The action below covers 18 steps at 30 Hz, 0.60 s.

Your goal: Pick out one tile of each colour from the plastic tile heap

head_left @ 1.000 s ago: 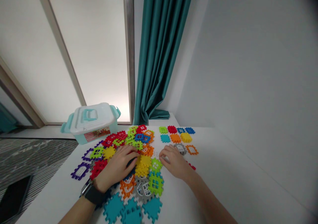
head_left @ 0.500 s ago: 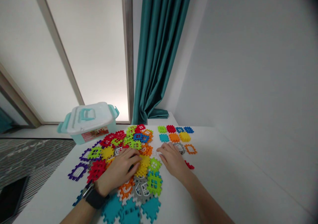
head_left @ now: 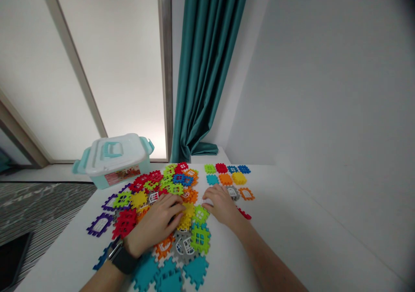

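Note:
My left hand rests over the heap of plastic interlocking tiles, with its thumb and fingers apart and bent. Its fingertips touch a yellow tile. My right hand lies low at the right edge of the heap, thumb and fingers spread. Its thumb is close to a lime-green window tile. A pale patch shows beside the right fingertips, too small to make out. Another lime-green window tile overlaps a grey tile. What lies under either palm is hidden.
Separate tiles form rows at the right, including a yellow tile and an orange frame tile. A red piece lies behind my right wrist. A lidded plastic box stands back left. Turquoise tiles lie in front.
The view has shifted slightly. My right hand has edged left, covering more of the pale patch by its fingertips. My left hand stays over the heap.

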### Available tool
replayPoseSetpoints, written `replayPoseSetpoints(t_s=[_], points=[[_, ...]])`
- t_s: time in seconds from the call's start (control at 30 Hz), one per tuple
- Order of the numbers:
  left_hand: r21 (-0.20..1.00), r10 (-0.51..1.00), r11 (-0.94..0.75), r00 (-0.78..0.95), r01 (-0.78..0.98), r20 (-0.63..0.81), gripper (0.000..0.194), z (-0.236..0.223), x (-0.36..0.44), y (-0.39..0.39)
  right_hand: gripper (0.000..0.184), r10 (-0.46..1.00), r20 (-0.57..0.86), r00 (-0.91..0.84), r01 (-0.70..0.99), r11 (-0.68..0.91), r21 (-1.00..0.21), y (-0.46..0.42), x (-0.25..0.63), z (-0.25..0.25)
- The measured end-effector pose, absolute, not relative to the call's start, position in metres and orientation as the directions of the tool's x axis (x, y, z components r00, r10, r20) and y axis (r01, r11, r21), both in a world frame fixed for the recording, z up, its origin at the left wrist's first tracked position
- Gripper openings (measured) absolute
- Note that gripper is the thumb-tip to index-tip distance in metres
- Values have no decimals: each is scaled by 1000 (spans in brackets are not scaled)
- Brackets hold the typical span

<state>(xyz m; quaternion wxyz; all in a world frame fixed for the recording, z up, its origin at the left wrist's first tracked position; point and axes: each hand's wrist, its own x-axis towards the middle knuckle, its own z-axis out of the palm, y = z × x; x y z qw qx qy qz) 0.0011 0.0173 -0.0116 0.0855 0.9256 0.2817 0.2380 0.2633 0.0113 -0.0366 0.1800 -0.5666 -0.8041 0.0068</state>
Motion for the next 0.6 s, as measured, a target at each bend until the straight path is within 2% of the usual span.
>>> replayPoseSetpoints(t_s=[0.1, 0.27, 0.6], points=[[287, 557, -830, 733, 479, 390, 21, -12, 2, 17, 22, 919, 282, -277, 916, 341, -212, 12, 263, -37], [289, 553, -833, 742, 472, 379, 24, -12, 2, 17, 17, 925, 270, -267, 917, 330, -223, 14, 265, -39], [304, 555, -831, 723, 466, 410, 21, -13, 3, 16, 17, 934, 254, -253, 895, 325, -305, 12, 270, -44]])
